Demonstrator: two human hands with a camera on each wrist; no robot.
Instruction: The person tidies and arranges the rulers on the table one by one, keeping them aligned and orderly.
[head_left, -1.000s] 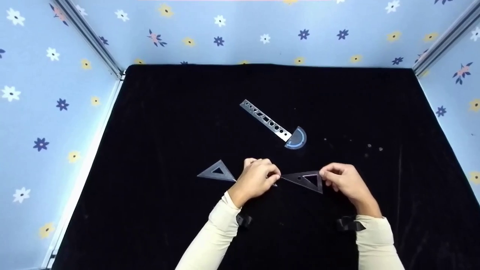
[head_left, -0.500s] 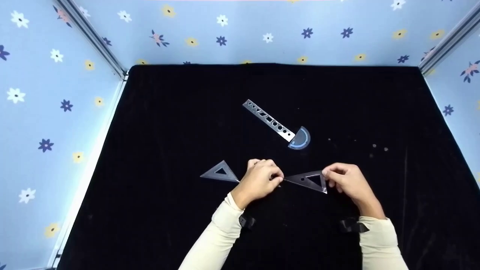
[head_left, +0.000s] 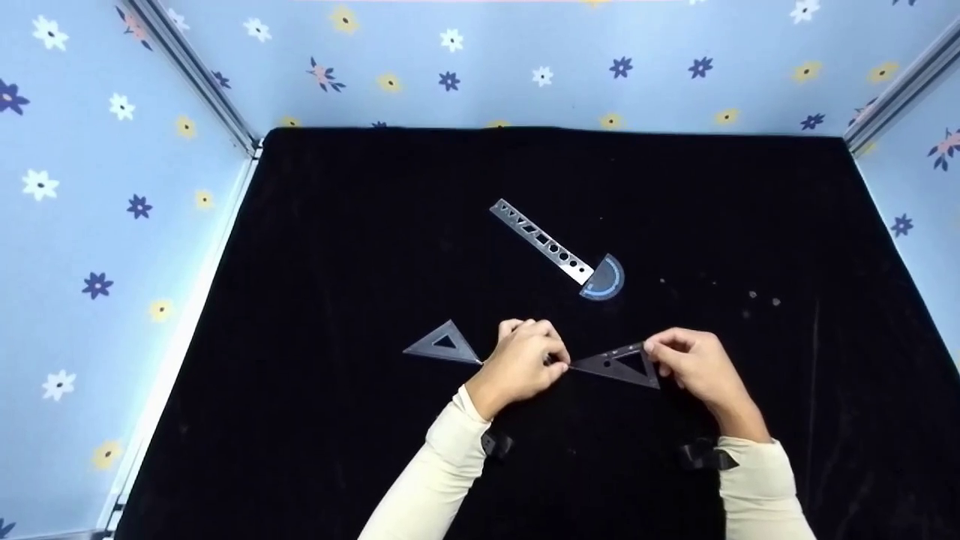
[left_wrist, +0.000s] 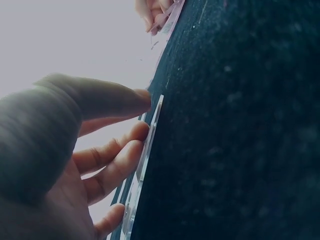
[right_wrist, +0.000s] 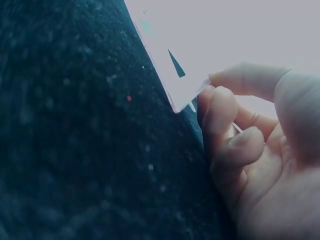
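Note:
My right hand (head_left: 694, 364) pinches the right end of a clear triangular set square (head_left: 611, 366) with a triangular cut-out, seen edge-on in the right wrist view. The thumb and forefinger of my left hand (head_left: 521, 361) close at its pointed left tip. Below the left fingers, a thin clear plastic piece (left_wrist: 145, 160) lies along the cloth; the hand hides most of it in the head view. Another set square (head_left: 444, 343) lies flat just left of the left hand, its right corner close to that hand.
Further back lies a clear stencil ruler (head_left: 541, 241) with shaped holes, its lower end meeting a small blue-marked protractor (head_left: 604, 279). Black cloth (head_left: 360, 225) covers the table. Flowered blue panels (head_left: 495, 67) stand at the back and sides.
The set square between my hands has turned slightly, its left tip coming nearer to me. My left thumb and forefinger have shifted with that tip. The camera view has drifted a little.

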